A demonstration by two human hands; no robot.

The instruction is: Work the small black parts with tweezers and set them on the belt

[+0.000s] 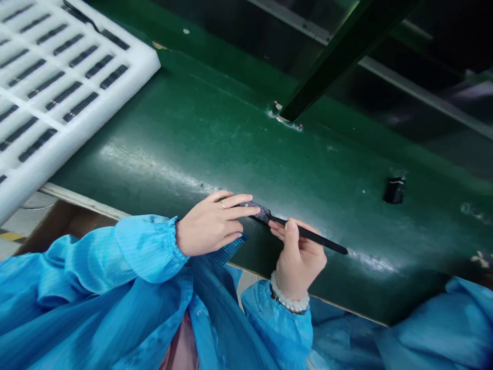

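My left hand (213, 224), palm down with a ring on one finger, lies over the left end of a small flat black part (263, 213) and steadies it. The fingers hide much of that part, so I cannot make out its kind. Under the thumb side of this hand, a blue mesh-patterned piece (228, 252) sticks out at the table's front edge. My right hand (300, 254), with a beaded bracelet at the wrist, grips a slim black stick-like tool (327, 243). The tool's inner end meets the right end of the black part; its rounded outer end points right.
A white foam tray (82, 136) with rows of slots holding black pieces stands at the left. A dark post (319, 67) rises from the green table (185, 139). A small black object (395, 190) sits at the right. Another person's blue sleeve (454, 324) shows lower right.
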